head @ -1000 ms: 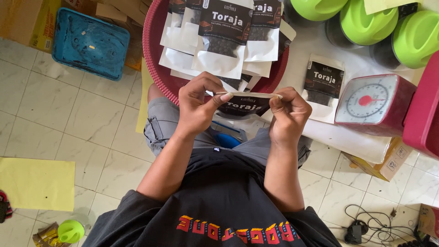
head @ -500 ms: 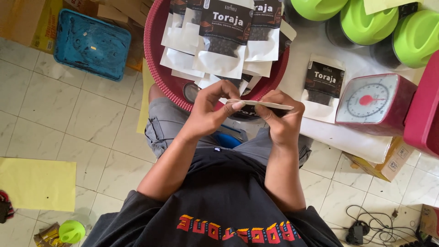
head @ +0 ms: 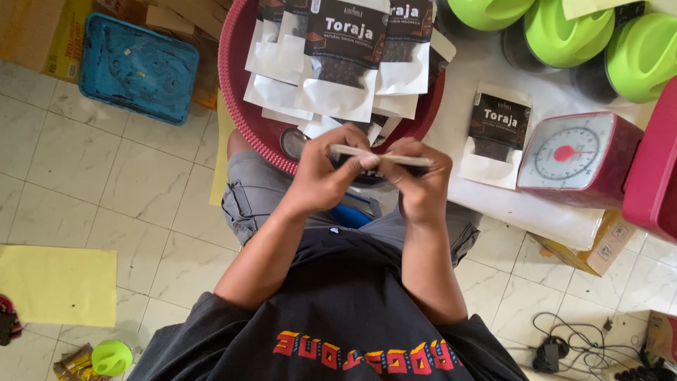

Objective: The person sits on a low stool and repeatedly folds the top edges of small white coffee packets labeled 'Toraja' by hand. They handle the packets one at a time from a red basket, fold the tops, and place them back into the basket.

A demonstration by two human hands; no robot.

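The person wears a black short-sleeved T-shirt, loose at the shoulders, with sleeves that end above the elbows and leave both forearms bare. Across the chest runs a band of blocky printed lettering, red in the main with orange and yellow edging, seen upside down from the head camera. A small pale mark sits at the collar, just below the neckline. Below the shirt are grey cargo shorts with stitched seams and a flapped side pocket on the thigh. The left hand (head: pixel 321 176) and the right hand (head: pixel 422 182) are bare: no gloves, no rings, no watch or band shows on either wrist
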